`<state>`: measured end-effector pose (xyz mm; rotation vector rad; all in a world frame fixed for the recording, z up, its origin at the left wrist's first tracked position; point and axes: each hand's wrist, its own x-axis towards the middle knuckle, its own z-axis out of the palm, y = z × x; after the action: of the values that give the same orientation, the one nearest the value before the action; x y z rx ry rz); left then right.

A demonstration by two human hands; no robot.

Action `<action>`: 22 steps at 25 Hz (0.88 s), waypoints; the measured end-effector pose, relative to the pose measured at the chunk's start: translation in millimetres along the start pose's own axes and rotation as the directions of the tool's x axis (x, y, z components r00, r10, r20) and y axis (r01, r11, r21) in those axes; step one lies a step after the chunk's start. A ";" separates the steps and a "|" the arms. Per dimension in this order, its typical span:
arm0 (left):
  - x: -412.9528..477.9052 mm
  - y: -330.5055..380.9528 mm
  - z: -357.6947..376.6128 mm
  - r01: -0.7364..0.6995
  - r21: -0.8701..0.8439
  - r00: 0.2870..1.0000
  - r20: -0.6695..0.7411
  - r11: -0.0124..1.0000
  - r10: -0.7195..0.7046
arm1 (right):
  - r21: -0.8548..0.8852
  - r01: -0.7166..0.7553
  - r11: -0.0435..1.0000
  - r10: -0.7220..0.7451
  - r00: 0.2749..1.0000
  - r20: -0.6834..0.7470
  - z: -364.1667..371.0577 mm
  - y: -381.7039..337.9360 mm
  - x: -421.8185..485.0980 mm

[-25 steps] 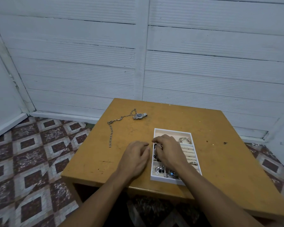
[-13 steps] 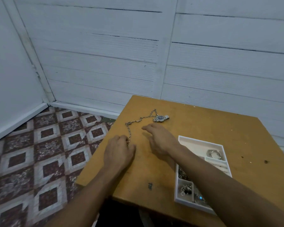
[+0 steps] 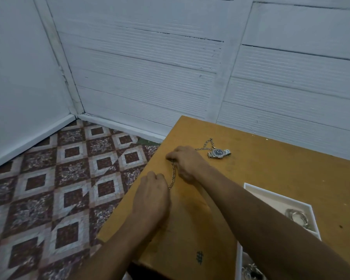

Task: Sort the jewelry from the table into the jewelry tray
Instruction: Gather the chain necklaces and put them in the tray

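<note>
One chain [image 3: 173, 175], left hand [image 3: 152, 201] pinching — right hand [image 3: 187, 162] pinching

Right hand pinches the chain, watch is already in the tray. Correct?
Not quite. In the head view the watch lies on the table, just beyond the right hand, not in the tray. The right hand does pinch the chain.

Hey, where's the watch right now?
In the head view the watch lies on the table toward its far side, just right of the right hand, beside the far loop of the chain.
</note>
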<state>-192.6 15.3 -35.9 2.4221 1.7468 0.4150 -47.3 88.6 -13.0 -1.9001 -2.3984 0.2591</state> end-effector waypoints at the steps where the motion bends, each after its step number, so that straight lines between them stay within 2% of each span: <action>1: -1.7 -0.5 2.2 -0.024 0.028 1.000 0.005 0.999 0.024 | 0.002 -0.008 1.000 0.008 1.000 0.007 -1.7 -1.5 0.5; 10: -6.8 -10.7 -11.3 0.025 -0.168 0.998 0.067 0.985 -0.014 | -0.062 -0.037 0.997 0.038 0.999 0.013 -2.7 -6.7 -6.5; 14: -11.2 -15.4 -21.6 0.064 -0.109 0.988 0.149 0.992 -0.047 | -0.058 -0.021 0.998 0.022 0.999 0.029 -4.9 1.3 -11.7; 18: -12.0 -18.3 -30.1 0.095 -0.056 0.984 0.153 0.994 -0.085 | 0.037 -0.004 0.999 0.005 0.999 -0.041 -10.4 5.0 -16.3; 20: -12.4 -18.4 -35.7 0.117 -0.089 0.981 0.165 0.989 -0.101 | 0.098 -0.005 0.995 0.012 0.997 -0.073 -22.2 2.9 -17.7; 22: -13.5 -17.5 -44.6 0.128 -0.184 0.978 0.186 0.975 -0.093 | 0.244 0.006 0.970 0.033 0.988 -0.154 -37.5 -0.6 -20.6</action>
<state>-225.5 5.6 0.2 2.1444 1.6712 0.3302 -37.1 71.7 24.9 -1.7581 -2.1430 0.3715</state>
